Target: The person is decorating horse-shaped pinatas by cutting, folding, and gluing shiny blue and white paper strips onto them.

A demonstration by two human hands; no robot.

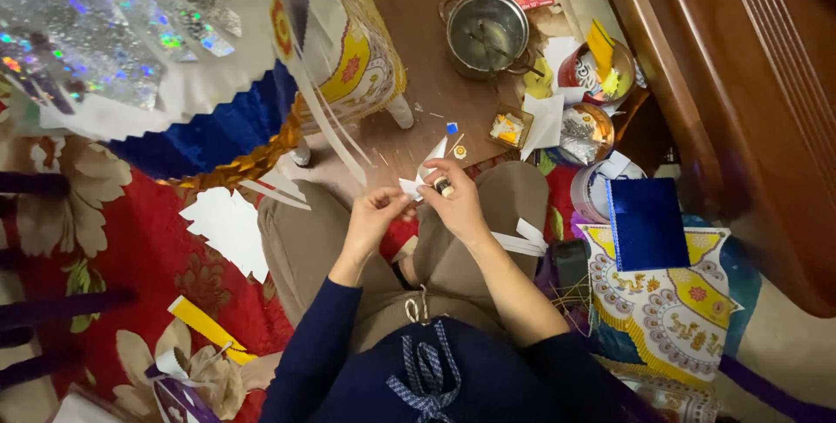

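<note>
I sit on the floor with my knees apart in tan trousers. My left hand (373,217) pinches one end of a small white paper piece (418,181) above my lap. The other end is held by my right hand (455,199), which also grips a small round roll (443,185), perhaps tape, between the fingers. Both hands meet just in front of a low brown board (427,66). White paper strips (521,240) lie across my right thigh.
On the board stands a metal pot (487,31). Beside it are a red tin (592,70), a small box (509,127) and a foil-filled bowl (582,131). A blue folded sheet (646,223) lies right; a large holographic, blue and gold paper structure (174,66) looms left. A wooden cabinet (749,110) stands on the right.
</note>
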